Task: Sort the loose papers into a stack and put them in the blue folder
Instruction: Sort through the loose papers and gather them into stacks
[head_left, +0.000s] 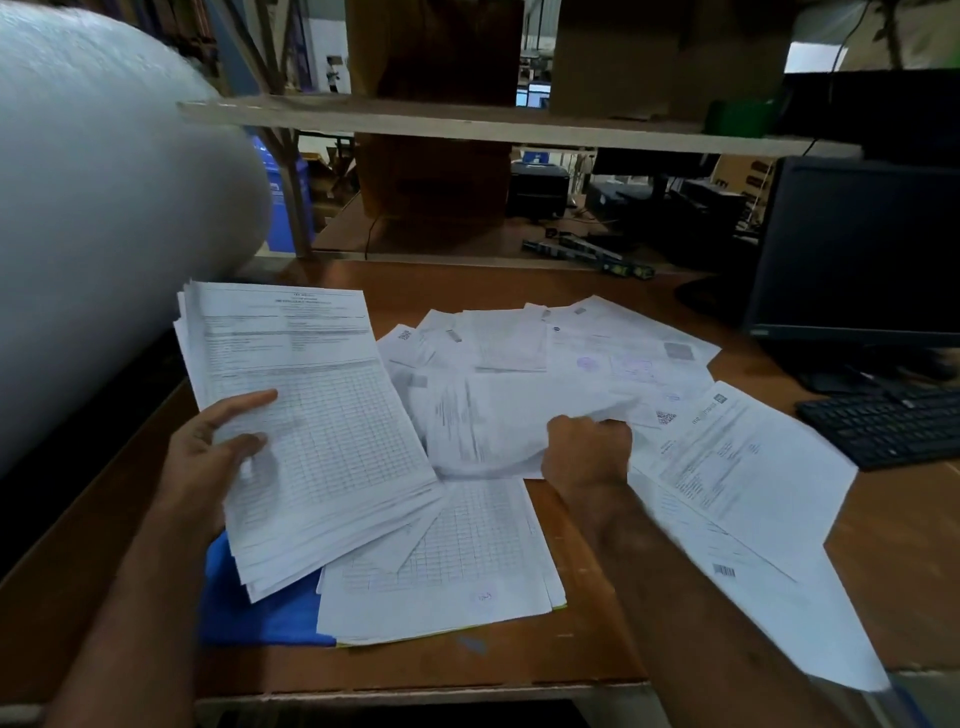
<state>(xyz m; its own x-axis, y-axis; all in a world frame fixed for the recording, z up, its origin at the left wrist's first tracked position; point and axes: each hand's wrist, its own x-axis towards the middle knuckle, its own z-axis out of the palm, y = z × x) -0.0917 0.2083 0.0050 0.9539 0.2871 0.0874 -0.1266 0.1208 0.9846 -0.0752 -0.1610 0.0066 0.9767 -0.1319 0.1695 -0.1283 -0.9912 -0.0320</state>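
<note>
Papers (519, 395) mostly hide blue folder (249, 613); left hand (208, 457) grips stack (306, 431), right hand (587, 452) pinches sheet (498, 426).

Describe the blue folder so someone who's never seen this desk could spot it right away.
On the brown desk, look at the near left corner under the left hand. The blue folder lies flat beneath the paper stack, the only bright blue among white sheets.

Blue folder (249, 608) mostly hidden beneath papers; sheet (519, 415) print blurred; monitor (857, 249) cut by right edge.
</note>
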